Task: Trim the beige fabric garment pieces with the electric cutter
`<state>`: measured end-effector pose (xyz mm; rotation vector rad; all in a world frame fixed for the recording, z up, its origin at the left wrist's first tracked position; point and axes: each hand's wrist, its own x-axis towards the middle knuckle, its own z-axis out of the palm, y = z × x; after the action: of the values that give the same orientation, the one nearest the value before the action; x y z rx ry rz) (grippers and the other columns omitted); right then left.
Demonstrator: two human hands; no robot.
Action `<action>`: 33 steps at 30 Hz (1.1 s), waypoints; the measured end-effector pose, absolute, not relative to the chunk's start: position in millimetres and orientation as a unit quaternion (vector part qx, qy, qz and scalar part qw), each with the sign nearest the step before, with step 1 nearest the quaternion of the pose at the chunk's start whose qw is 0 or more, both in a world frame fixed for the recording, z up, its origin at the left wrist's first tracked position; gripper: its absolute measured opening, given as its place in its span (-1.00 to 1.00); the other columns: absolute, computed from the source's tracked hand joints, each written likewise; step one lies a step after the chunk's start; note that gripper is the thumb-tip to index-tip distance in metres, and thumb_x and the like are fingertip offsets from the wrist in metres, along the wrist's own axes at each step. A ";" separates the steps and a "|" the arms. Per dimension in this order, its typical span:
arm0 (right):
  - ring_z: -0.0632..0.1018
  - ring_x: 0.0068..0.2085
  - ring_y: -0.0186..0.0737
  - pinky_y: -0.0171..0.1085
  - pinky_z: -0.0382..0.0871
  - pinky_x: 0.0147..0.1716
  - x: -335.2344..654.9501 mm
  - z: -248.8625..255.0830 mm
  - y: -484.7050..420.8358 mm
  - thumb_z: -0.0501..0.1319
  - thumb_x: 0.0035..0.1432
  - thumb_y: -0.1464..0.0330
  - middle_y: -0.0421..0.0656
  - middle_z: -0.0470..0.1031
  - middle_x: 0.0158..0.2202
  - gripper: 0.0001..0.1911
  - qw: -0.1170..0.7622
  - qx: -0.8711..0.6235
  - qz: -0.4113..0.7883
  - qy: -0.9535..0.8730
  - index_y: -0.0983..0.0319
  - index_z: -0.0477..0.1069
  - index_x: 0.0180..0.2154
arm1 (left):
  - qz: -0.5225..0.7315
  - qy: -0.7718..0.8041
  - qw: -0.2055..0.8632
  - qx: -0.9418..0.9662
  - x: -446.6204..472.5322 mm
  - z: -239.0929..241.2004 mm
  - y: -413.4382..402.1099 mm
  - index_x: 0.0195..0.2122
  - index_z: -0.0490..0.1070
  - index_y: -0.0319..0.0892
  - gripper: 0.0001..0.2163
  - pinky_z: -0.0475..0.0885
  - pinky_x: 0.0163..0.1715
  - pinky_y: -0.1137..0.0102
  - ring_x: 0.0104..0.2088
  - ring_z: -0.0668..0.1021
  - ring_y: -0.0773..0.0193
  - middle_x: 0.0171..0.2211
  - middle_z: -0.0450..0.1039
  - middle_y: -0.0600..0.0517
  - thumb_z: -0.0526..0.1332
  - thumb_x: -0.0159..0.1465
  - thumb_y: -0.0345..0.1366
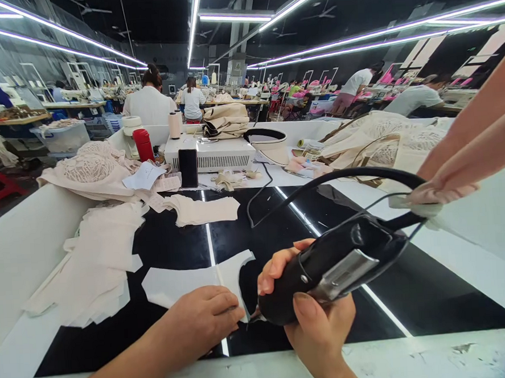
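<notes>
My right hand [315, 316] is wrapped round a black hand-held electric cutter [329, 264], its tip down at the edge of a white fabric piece [189, 281] on the glossy black table top [174, 239]. A black cable [363, 173] loops from the tool's rear toward the back. My left hand [204, 320] lies on the near edge of the white piece with its fingers together, pressing it flat beside the tool's tip.
A stack of cut cream pieces [98, 261] lies at the left, another piece [202, 209] further back. A white machine box [216, 151], red flask [143, 144] and lace fabric heaps [92, 167] line the back. Another person's arm [468, 147] reaches in from the right.
</notes>
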<state>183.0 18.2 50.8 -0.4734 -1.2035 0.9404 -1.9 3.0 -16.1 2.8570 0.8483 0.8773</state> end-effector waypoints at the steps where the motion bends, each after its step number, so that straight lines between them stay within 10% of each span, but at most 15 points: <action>1: 0.56 -0.44 -0.29 -0.31 0.54 -0.49 183.2 51.6 18.5 0.43 0.29 0.13 -0.23 0.50 -0.33 -0.61 0.700 -0.214 0.420 -0.537 0.06 0.42 0.06 | 0.287 0.274 0.022 0.918 -2.0 -16.8 3.0 -0.01 0.45 -0.22 -0.84 0.62 0.02 0.34 -0.06 0.66 0.18 -0.13 0.58 -0.05 0.07 0.58 -0.40; 33: 0.54 -0.46 -0.29 -0.29 0.51 -0.50 174.0 41.6 18.4 0.34 0.38 0.19 -0.22 0.51 -0.31 -0.68 0.687 -0.220 0.414 -0.555 0.08 0.31 0.05 | 0.289 0.268 0.029 0.919 -6.8 -21.5 1.9 0.07 0.45 -0.24 -0.81 0.64 0.09 0.26 0.02 0.66 0.14 -0.04 0.59 -0.12 0.07 0.56 -0.43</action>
<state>174.0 18.4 41.6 -0.4923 -1.2428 0.9265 -6.8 1.9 -21.5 2.8343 0.8261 0.8929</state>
